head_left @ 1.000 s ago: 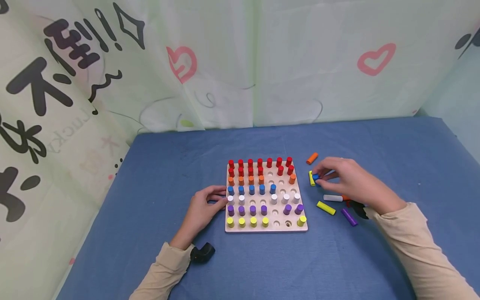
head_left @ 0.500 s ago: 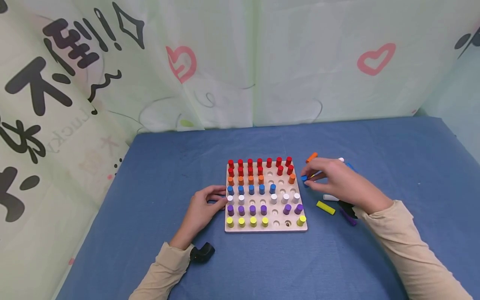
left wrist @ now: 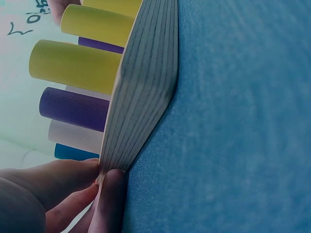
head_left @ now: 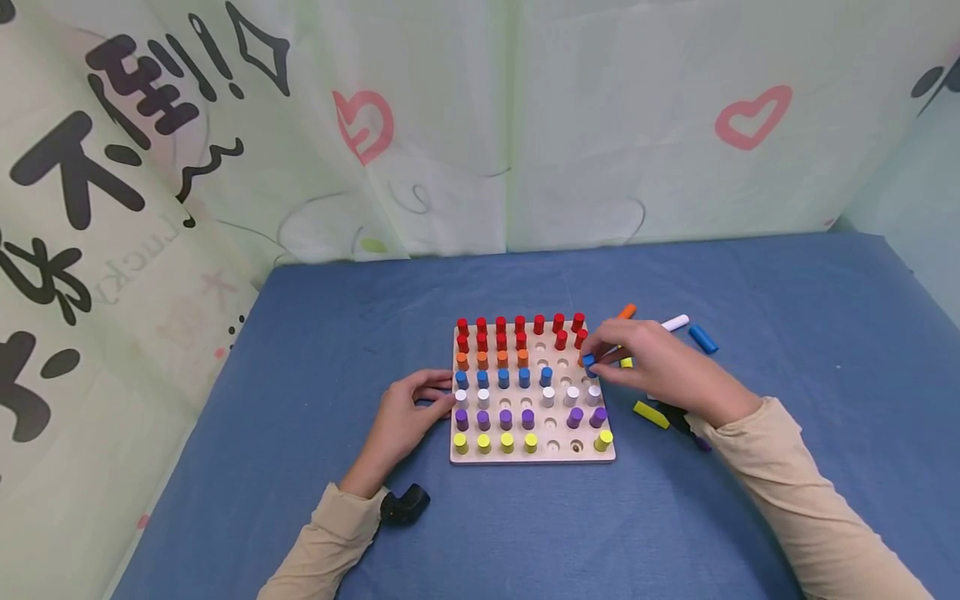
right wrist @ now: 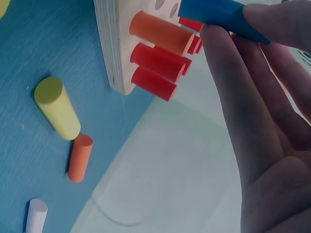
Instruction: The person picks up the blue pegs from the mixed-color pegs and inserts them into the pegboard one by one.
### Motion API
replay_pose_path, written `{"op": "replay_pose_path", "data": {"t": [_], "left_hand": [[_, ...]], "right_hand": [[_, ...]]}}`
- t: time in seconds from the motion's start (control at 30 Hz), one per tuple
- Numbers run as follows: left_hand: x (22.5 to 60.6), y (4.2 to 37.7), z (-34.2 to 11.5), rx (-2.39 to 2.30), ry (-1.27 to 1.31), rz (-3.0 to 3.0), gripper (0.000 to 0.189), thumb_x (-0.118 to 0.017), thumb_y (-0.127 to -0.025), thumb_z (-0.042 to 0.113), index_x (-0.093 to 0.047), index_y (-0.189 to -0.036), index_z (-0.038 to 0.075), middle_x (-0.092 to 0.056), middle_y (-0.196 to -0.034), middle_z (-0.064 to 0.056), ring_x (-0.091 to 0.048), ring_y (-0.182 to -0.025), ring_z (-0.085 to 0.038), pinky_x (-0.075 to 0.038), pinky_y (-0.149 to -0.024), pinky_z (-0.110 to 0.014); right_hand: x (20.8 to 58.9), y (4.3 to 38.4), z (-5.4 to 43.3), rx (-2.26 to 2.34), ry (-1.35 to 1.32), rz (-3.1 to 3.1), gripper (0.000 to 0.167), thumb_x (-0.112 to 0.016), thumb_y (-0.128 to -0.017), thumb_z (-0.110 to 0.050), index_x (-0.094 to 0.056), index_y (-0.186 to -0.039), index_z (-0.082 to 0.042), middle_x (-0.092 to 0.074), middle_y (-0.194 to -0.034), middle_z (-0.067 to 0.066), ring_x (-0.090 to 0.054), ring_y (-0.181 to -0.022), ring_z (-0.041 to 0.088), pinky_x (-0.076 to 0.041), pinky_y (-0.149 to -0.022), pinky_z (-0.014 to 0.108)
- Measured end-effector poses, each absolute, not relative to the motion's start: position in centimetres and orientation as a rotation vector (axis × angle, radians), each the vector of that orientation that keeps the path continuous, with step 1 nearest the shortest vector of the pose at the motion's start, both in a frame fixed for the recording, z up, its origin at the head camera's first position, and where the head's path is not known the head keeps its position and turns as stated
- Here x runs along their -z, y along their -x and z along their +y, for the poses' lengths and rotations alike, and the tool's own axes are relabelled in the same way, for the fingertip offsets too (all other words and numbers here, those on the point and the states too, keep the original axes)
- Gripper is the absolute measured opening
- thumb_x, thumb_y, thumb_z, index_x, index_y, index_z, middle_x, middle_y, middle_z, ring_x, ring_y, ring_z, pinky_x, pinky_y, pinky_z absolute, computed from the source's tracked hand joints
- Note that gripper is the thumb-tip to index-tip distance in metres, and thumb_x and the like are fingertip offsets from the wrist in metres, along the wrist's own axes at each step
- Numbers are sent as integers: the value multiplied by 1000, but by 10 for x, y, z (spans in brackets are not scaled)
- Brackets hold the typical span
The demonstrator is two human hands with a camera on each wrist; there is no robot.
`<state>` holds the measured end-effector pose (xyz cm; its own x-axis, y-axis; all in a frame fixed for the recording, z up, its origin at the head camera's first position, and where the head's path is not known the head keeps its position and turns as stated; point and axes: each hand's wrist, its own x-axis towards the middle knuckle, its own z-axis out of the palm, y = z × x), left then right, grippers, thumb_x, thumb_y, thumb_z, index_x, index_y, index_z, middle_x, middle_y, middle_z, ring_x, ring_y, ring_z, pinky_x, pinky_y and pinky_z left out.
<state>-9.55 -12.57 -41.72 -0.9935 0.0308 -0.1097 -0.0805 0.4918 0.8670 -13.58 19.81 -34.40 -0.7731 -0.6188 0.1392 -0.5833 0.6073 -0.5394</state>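
A square wooden pegboard (head_left: 542,433) lies on the blue cloth, with upright pegs in rows of red, orange, blue, white, purple and yellow. My left hand (head_left: 401,421) holds the board's left edge; in the left wrist view its fingertips (left wrist: 112,187) meet at the rim near a blue peg. Between thumb and fingers, my right hand (head_left: 660,362) pinches a blue peg (right wrist: 214,14) over the right side of the board. In the head view that peg overlaps the orange peg at the end of its row. Several holes stay bare, mostly right of centre.
Loose pegs lie right of the board: yellow (head_left: 651,414), orange (head_left: 627,312), white (head_left: 676,322) and blue (head_left: 703,338). The right hand and wrist partly cover others, including a purple one (head_left: 702,444). A printed curtain (head_left: 600,167) hangs behind the table.
My right hand has carried the blue peg leftward from among the loose pegs to over the board's right side, uncovering a white and a blue peg. My left hand has stayed put.
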Motion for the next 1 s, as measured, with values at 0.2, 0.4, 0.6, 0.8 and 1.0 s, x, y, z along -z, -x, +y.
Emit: {"op": "replay_pose_path", "data": {"t": [0.2, 0.4, 0.6, 0.8, 1.0], "left_hand": [[418, 96, -126, -1534, 37, 2616, 35, -72, -91, 11, -66, -126, 8, -71, -113, -5, -67, -93, -16, -60, -79, -29], [418, 97, -126, -1533, 33, 2619, 35, -72, -91, 11, -66, -126, 8, -70, -113, -5, -68, -93, -16, -60, -79, -30], [419, 97, -126, -1549, 32, 2610, 36, -72, -91, 10, -66, -126, 8, -70, -113, -6, -68, -92, -16, -60, -77, -28], [419, 97, -126, -1542, 33, 2612, 36, -72, -91, 10, -66, -126, 9, -70, -113, -5, -67, -92, -15, -60, -77, -28], [419, 97, -126, -1541, 33, 2612, 36, -72, -91, 11, -66, -126, 9, -70, -113, -5, -67, -91, -15, -60, -77, -28]], "right_hand": [[346, 137, 191, 886, 1027, 2740, 20, -74, -85, 3, -70, -103, -4, -69, -99, 1, -70, -91, 16, -60, -81, 35], [348, 141, 184, 852, 1034, 2736, 21, -75, -84, 2, -71, -103, -5, -69, -99, 2, -70, -91, 16, -60, -80, 34], [350, 143, 179, 829, 1016, 2717, 21, -76, -83, 2, -71, -102, -6, -69, -99, 1, -68, -90, 15, -59, -81, 35], [353, 144, 176, 806, 1016, 2717, 22, -76, -83, 1, -71, -103, -6, -69, -100, 3, -68, -89, 14, -60, -80, 34], [356, 145, 174, 772, 1011, 2713, 21, -76, -84, -1, -71, -104, -7, -69, -99, 5, -66, -88, 13, -59, -80, 33]]}}
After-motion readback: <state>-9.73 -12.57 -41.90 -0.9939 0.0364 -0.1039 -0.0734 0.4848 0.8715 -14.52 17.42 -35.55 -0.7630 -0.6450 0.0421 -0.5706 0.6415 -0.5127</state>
